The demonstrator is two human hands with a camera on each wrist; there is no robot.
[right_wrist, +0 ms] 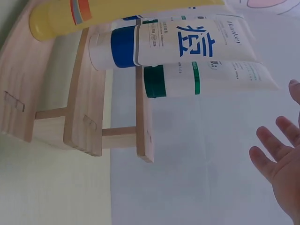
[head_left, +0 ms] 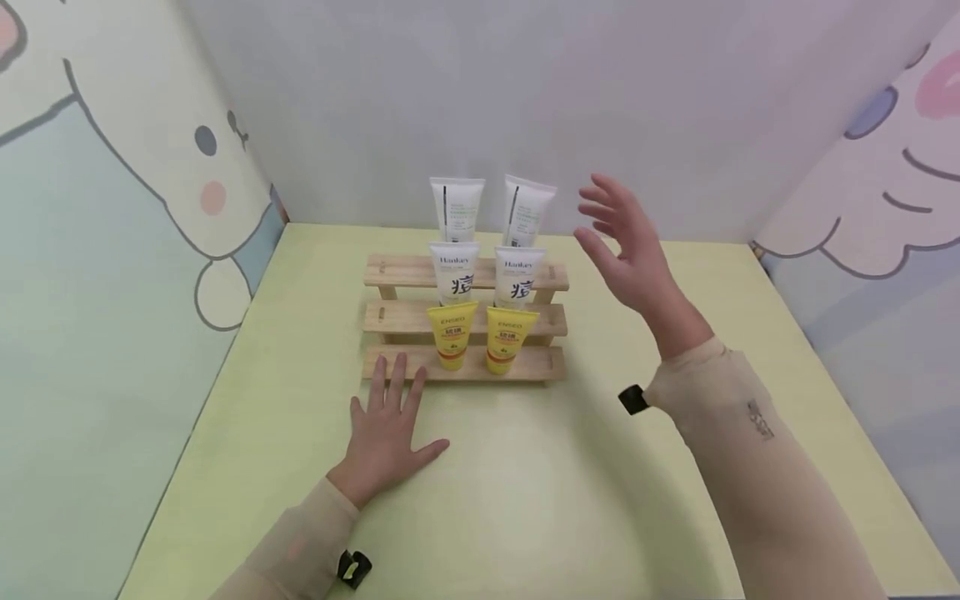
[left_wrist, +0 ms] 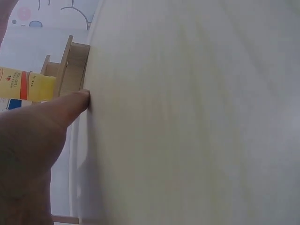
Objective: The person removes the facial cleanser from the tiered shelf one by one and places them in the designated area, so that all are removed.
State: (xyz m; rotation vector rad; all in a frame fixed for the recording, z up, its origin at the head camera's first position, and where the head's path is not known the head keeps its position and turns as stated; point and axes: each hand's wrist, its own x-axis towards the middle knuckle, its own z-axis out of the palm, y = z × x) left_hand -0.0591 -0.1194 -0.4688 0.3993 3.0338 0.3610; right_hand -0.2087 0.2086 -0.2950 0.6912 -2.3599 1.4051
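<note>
A three-step wooden rack (head_left: 397,318) carries squeeze tubes standing on their caps, two to a step. Yellow tubes (head_left: 452,335) are in front, white tubes with blue lettering (head_left: 454,273) in the middle, and white tubes with green print (head_left: 457,208) at the back; the back right one leans. My left hand (head_left: 386,437) lies flat with fingers spread, its fingertips at the rack's front left edge. To the right of the rack, my right hand (head_left: 626,250) is raised, fingers loosely bent and nothing in it. Green caps (right_wrist: 154,81) show in the right wrist view.
The rack stands on a pale yellow table (head_left: 495,483). A grey wall (head_left: 525,108) rises behind it. Side panels with cartoon figures (head_left: 172,167) flank the table on both sides.
</note>
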